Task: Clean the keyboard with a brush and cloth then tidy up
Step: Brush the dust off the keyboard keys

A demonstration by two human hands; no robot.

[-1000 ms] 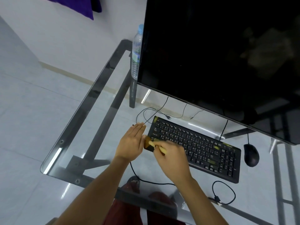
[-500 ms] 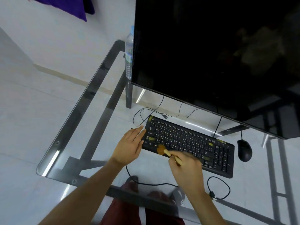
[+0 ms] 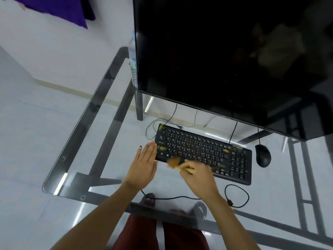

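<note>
A black keyboard (image 3: pixel 207 150) with yellow marks lies on the glass table (image 3: pixel 100 112) under the monitor. My right hand (image 3: pixel 200 177) is shut on a small brush (image 3: pixel 175 162) with a pale handle and tan bristles. The blurred bristles sit at the keyboard's front edge, left of the middle. My left hand (image 3: pixel 144 165) lies flat with fingers together against the keyboard's left end. No cloth is in view.
A large dark monitor (image 3: pixel 225 56) overhangs the keyboard's back. A black mouse (image 3: pixel 263 155) sits to the right. A water bottle (image 3: pixel 133 60) stands behind the monitor's left edge. Thin cables (image 3: pixel 237 195) loop at the front and back. My legs show through the glass.
The brush has swept from the keyboard's left corner rightward along the front row, then back toward the front edge. My left hand stays against the keyboard's left end.
</note>
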